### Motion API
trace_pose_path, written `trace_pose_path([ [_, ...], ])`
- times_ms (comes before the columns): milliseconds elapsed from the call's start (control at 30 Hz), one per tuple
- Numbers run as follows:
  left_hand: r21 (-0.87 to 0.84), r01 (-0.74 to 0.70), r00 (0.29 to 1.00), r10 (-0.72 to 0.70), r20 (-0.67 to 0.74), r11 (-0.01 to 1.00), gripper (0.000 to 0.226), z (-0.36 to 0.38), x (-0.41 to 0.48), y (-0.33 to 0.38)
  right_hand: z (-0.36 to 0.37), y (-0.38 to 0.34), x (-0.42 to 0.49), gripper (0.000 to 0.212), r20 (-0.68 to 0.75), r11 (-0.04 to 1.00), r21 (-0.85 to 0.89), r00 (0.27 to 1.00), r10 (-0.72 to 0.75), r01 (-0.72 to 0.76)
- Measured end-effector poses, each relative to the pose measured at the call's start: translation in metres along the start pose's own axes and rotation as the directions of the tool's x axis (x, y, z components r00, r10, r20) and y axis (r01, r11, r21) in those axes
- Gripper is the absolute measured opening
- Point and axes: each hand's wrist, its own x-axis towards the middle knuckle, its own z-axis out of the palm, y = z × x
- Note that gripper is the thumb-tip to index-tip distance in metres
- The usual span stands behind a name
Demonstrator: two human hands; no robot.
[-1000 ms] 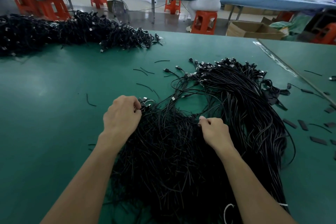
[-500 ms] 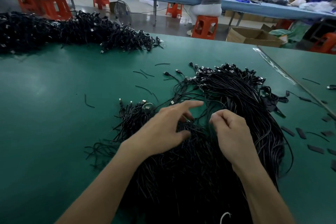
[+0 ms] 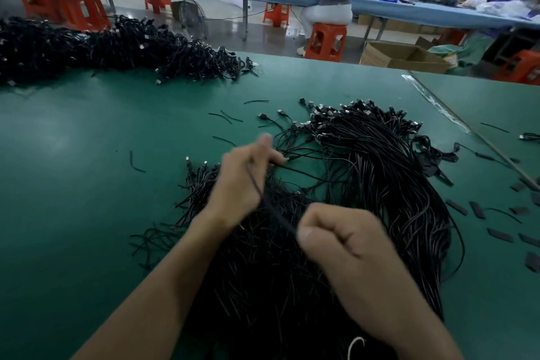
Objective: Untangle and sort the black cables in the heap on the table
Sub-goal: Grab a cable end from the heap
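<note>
A big heap of black cables (image 3: 380, 184) with metal-tipped plugs lies on the green table (image 3: 87, 184) in front of me. A smaller bunch of cables (image 3: 198, 184) lies at the heap's left side. My left hand (image 3: 242, 181) is raised over the heap, fingers closed on a single black cable (image 3: 271, 207). That cable runs taut down to my right hand (image 3: 342, 240), which is closed in a fist on its other part, nearer to me. Both hands are blurred.
A second long pile of black cables (image 3: 117, 47) lies along the table's far left edge. Short black ties (image 3: 479, 209) and cable scraps are scattered at the right. A seam (image 3: 438, 105) separates a neighbouring table. A person sits on an orange stool (image 3: 325, 41) beyond.
Both hands closed on one cable and pulled it taut: the left hand rose away from me, the right hand drew back towards me. Earlier the left hand held the small left bunch.
</note>
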Motion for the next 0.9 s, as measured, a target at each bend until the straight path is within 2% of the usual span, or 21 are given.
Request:
trace_pose_path([
  [33,-0.116,-0.001,0.993,-0.013,-0.121,0.993,0.057,-0.010,0.003,0.003,-0.009,0.005,-0.001,0.021,-0.070,0.999,-0.040,0.997,0.024,-0.027],
  [67,-0.125,-0.045,0.973,0.015,-0.230,0.991,0.055,-0.020,0.006,0.006,-0.018,0.012,-0.002,0.023,-0.150,0.995,-0.076,0.987,0.051,-0.063],
  [167,0.084,-0.172,0.899,0.191,-0.394,0.982,0.038,-0.044,0.008,0.013,-0.046,0.040,-0.009,0.029,-0.437,0.966,-0.166,0.893,0.110,-0.200],
  [267,0.235,-0.157,0.845,0.253,-0.470,0.959,0.041,-0.057,0.004,0.016,-0.075,0.066,-0.019,0.028,-0.612,0.860,-0.323,0.780,0.128,-0.394],
  [333,0.383,-0.167,0.862,0.323,-0.391,0.909,0.048,-0.058,0.001,0.016,-0.088,0.079,-0.023,0.028,-0.553,0.710,-0.455,0.795,0.248,-0.538],
  [367,0.468,-0.185,0.893,0.346,-0.287,0.864,0.049,-0.056,0.000,0.017,-0.089,0.084,-0.023,0.024,-0.472,0.620,-0.534,0.811,0.344,-0.574],
  [433,0.644,-0.197,0.957,0.287,-0.037,0.740,0.046,-0.046,-0.003,0.019,-0.080,0.086,-0.019,0.019,-0.327,0.485,-0.655,0.796,0.509,-0.579],
  [467,0.713,-0.210,0.972,0.224,0.076,0.670,0.041,-0.040,-0.005,0.020,-0.073,0.085,-0.016,0.030,-0.276,0.494,-0.669,0.803,0.529,-0.555],
  [533,0.787,-0.255,0.964,0.087,0.250,0.561,0.030,-0.026,-0.010,0.021,-0.054,0.077,-0.009,0.045,-0.203,0.696,-0.527,0.867,0.455,-0.488],
  [567,0.795,-0.272,0.950,0.021,0.310,0.543,0.025,-0.019,-0.013,0.020,-0.043,0.068,-0.004,0.050,-0.176,0.810,-0.414,0.909,0.377,-0.416],
  [633,0.774,-0.294,0.919,-0.054,0.389,0.561,0.022,-0.008,-0.019,0.020,-0.024,0.057,0.003,0.059,-0.125,0.921,-0.271,0.959,0.255,-0.280],
  [700,0.721,-0.312,0.901,-0.047,0.431,0.618,0.026,-0.002,-0.022,0.020,-0.011,0.059,0.006,0.054,-0.078,0.932,-0.284,0.974,0.213,-0.227],
  [800,0.605,-0.346,0.886,0.037,0.463,0.718,0.032,-0.001,-0.025,0.021,-0.005,0.066,0.007,0.027,-0.132,0.900,-0.389,0.979,0.155,-0.195],
  [867,0.536,-0.313,0.898,0.060,0.436,0.784,0.035,-0.004,-0.026,0.021,-0.008,0.067,0.008,0.010,-0.189,0.939,-0.302,0.976,0.111,-0.165],
  [900,0.537,-0.275,0.917,0.049,0.397,0.798,0.038,-0.005,-0.026,0.020,-0.009,0.068,0.007,0.015,-0.206,0.962,-0.235,0.974,0.091,-0.139],
])
